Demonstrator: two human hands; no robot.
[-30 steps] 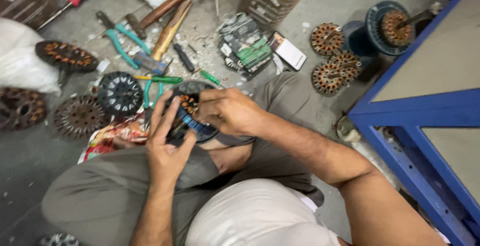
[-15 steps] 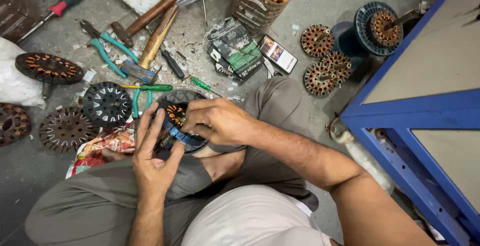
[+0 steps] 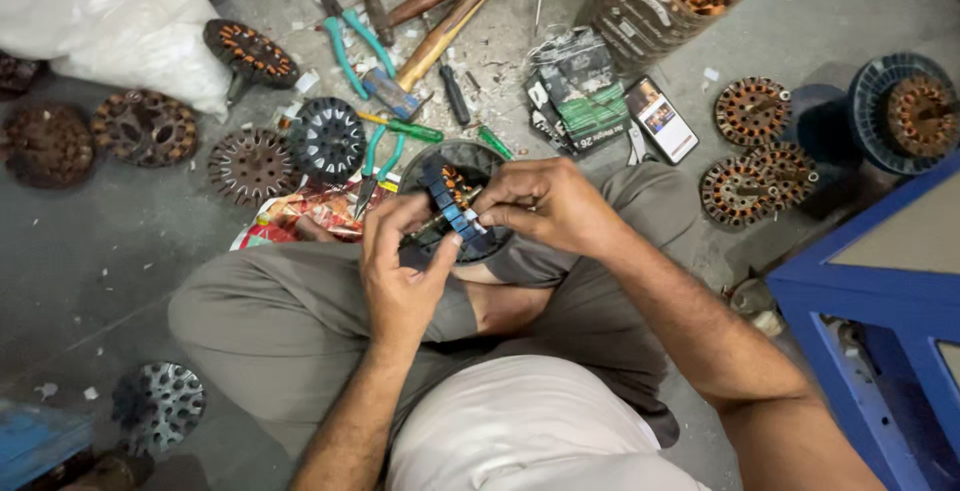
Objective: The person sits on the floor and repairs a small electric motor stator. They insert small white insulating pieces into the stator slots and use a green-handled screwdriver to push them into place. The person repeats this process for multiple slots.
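Head view — a seated person works on a round motor stator [image 3: 455,201] held over the lap.

The left hand [image 3: 400,266] cups the stator from below, its fingers [image 3: 440,251] curled onto the rim, while the right hand [image 3: 545,206] pinches the blue-sleeved winding at its top edge — both closed on it. Just beyond on the floor lie green-handled pliers [image 3: 385,151], a wooden-handled hammer [image 3: 435,41] and more stators [image 3: 750,111], well apart to the right.
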